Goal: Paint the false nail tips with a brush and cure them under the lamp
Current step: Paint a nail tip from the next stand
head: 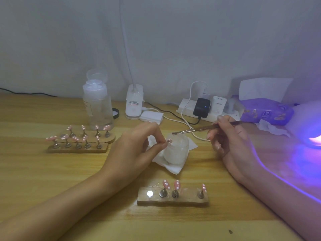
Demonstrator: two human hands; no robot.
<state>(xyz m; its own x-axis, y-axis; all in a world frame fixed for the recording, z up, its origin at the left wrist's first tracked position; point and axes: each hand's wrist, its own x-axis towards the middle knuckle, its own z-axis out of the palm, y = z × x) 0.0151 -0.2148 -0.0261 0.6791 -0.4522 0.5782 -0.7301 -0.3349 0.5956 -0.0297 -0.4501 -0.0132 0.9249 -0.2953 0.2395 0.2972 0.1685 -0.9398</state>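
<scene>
My left hand (137, 150) pinches a small pink nail tip (169, 141) between thumb and fingers, just over a frosted white jar (177, 150) that stands on a white tissue (172, 168). My right hand (231, 138) grips a thin brush (199, 128), whose bristle end hovers above the jar's rim, close to the held tip. A wooden holder (172, 197) near me carries three pink dotted tips on metal stands and one bare magnet. At the right edge the curing lamp (312, 129) glows violet.
Two more wooden holders (78, 146) with several pink tips sit at the left. Behind stand a clear pump bottle (98, 105), a white desk-lamp base (133, 105), a power strip (199, 108) with plugs and cables, and a purple wipes pack (265, 110).
</scene>
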